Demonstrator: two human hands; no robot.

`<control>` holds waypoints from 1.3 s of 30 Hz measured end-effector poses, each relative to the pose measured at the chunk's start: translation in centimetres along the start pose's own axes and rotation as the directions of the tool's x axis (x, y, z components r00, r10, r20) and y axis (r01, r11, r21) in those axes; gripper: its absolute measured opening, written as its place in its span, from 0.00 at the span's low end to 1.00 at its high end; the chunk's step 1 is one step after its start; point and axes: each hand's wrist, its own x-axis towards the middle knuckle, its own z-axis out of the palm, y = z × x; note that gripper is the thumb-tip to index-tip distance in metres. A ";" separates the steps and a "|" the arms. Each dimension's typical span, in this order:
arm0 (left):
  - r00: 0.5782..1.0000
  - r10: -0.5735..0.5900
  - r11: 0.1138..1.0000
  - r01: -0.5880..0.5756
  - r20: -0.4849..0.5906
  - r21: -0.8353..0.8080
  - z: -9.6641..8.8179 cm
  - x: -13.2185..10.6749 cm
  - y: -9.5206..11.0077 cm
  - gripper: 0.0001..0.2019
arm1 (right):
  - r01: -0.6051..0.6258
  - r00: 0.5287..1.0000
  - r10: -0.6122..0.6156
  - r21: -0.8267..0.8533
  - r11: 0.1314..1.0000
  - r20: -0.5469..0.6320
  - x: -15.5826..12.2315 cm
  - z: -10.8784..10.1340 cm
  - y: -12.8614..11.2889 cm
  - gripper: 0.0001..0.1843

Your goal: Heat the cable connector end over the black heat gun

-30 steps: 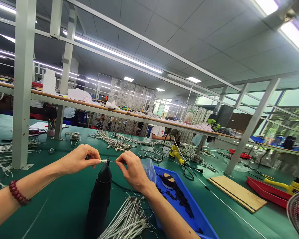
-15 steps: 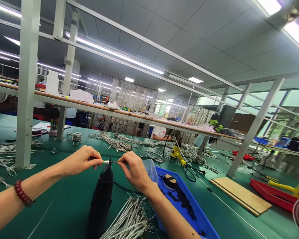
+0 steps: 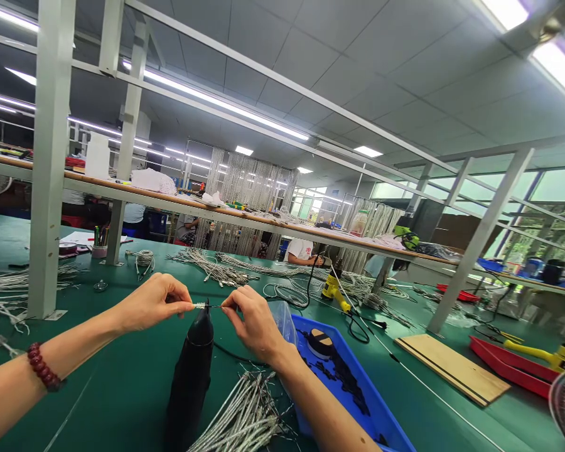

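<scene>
My left hand (image 3: 153, 302) and my right hand (image 3: 252, 321) each pinch one end of a short silvery braided cable (image 3: 206, 306), stretched level between them. The cable sits just above the nozzle of an upright black heat gun (image 3: 191, 376) standing on the green table (image 3: 113, 389). A bundle of similar silver cables (image 3: 245, 417) lies in front of the gun, below my right forearm. A red bead bracelet is on my left wrist.
A blue tray (image 3: 358, 402) with black bits and a round tape roll lies right of my hands. More cable piles, a white post (image 3: 47, 188), a yellow tool (image 3: 332, 290), a wooden board (image 3: 456, 370) and red trays lie around. Other people sit beyond the shelf.
Both hands stay pinched on the cable above the heat gun; only slight shifts of view and fingers.
</scene>
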 end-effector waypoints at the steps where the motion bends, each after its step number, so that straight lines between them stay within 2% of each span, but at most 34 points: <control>1: 1.000 -0.001 1.000 0.001 -0.003 -0.006 0.1 0.0 -0.1 0.19 | -0.001 1.000 0.001 0.003 1.000 -0.001 0.0 0.0 0.0 0.09; 7: 1.000 0.003 1.000 -0.003 -0.007 -0.009 0.2 0.2 -0.4 0.19 | 0.007 1.000 -0.007 0.003 1.000 0.001 -0.1 0.1 0.2 0.10; 17: 0.998 0.050 0.998 -0.048 0.045 -0.032 0.0 -0.5 -0.2 0.21 | -0.016 0.999 0.016 -0.014 1.000 0.034 -0.2 -0.2 -0.1 0.09; 22: 0.997 0.038 0.998 -0.034 0.074 -0.050 -0.1 -0.5 0.0 0.22 | -0.006 0.999 0.007 -0.026 1.000 0.043 -0.2 -0.3 -0.3 0.08; 39: 0.998 0.008 1.000 -0.010 0.064 0.017 0.1 -0.4 -0.4 0.25 | 0.024 0.998 -0.019 -0.085 0.996 0.062 -0.1 -0.2 -0.2 0.08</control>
